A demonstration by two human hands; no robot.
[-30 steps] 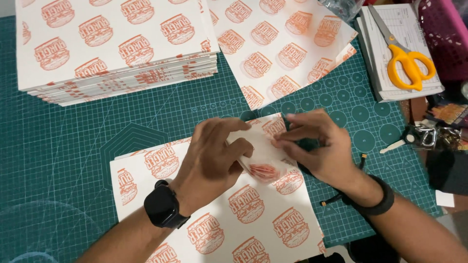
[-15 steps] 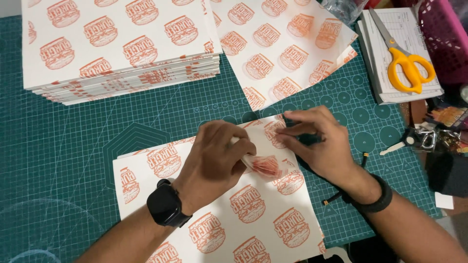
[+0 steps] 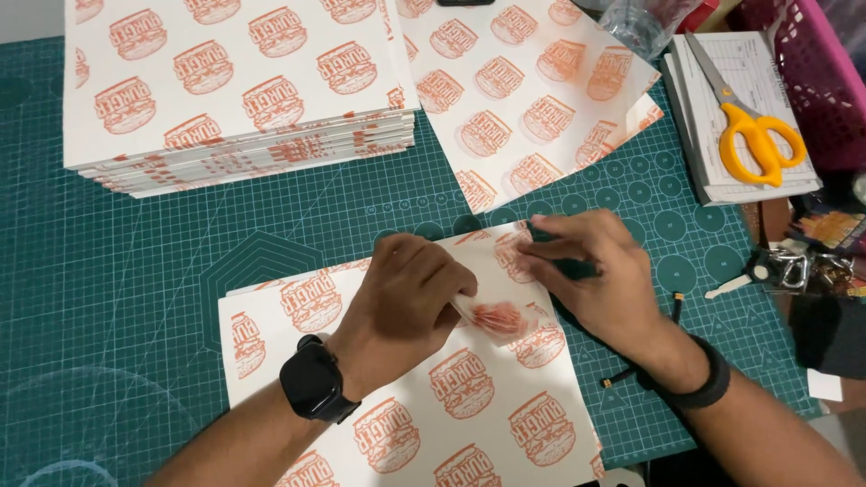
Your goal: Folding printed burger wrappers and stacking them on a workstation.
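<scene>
A small stack of white paper sheets (image 3: 424,406) printed with orange burger pictures lies on the green cutting mat (image 3: 135,307) in front of me. My left hand (image 3: 401,302), with a black watch on the wrist, pinches the top sheet's far right corner, which is peeled up and folded back over the stack (image 3: 496,316). My right hand (image 3: 595,280), a black band on its wrist, presses flat on the stack's far right edge beside that fold.
A thick pile of the same printed sheets (image 3: 234,90) sits at the far left, and looser sheets (image 3: 532,99) fan out at far centre. Yellow-handled scissors (image 3: 753,135) rest on a notepad at the right, near keys (image 3: 794,266) and a pink basket (image 3: 812,63).
The view has shifted slightly. My left hand has drawn the folded corner a little further back towards me; my right hand stays pressed on the edge.
</scene>
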